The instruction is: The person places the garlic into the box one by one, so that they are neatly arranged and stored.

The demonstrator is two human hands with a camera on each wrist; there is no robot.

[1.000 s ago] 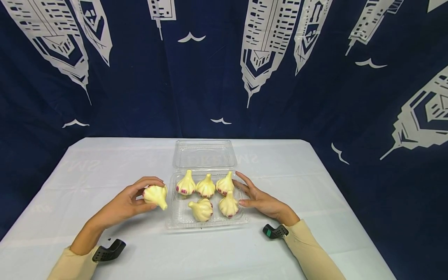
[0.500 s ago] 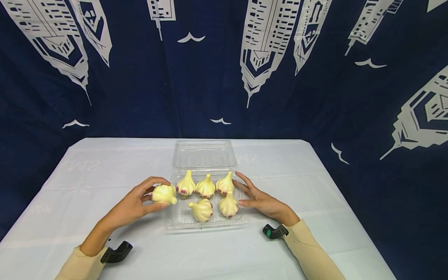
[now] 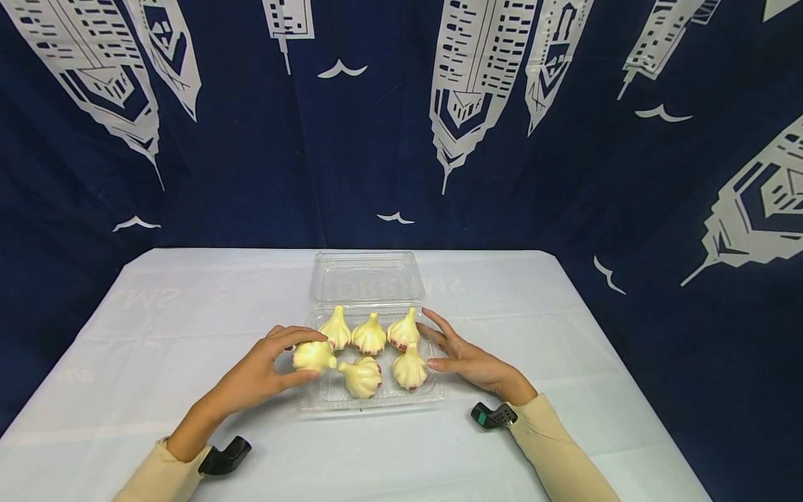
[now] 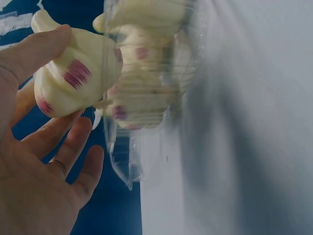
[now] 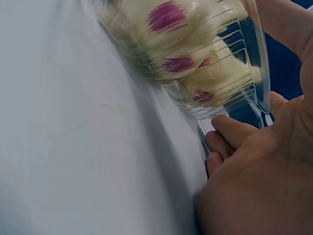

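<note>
My left hand (image 3: 260, 373) holds a pale yellow garlic bulb (image 3: 311, 357) between thumb and fingers, above the left side of a clear plastic clamshell box (image 3: 401, 402). In the left wrist view the held garlic bulb (image 4: 80, 73) shows purple marks, its neck pointing up and away from the box. Several more bulbs sit in the box: a back row with necks up, and in front one garlic bulb (image 3: 362, 377) lying tilted and another garlic bulb (image 3: 410, 367) at the right. My right hand (image 3: 470, 359) rests against the box's right side, fingers spread and loosely bent.
The box's clear lid (image 3: 369, 279) lies folded back flat behind it. A white cloth covers the table (image 3: 533, 300). Behind hangs a dark blue curtain (image 3: 364, 153) with white building prints. Each wrist wears a black band, the left wristband (image 3: 226, 457) low over the cloth.
My left hand has carried the garlic bulb rightward, from beside the box to over its left part, next to the tilted bulb. The right hand and box have stayed in place.
</note>
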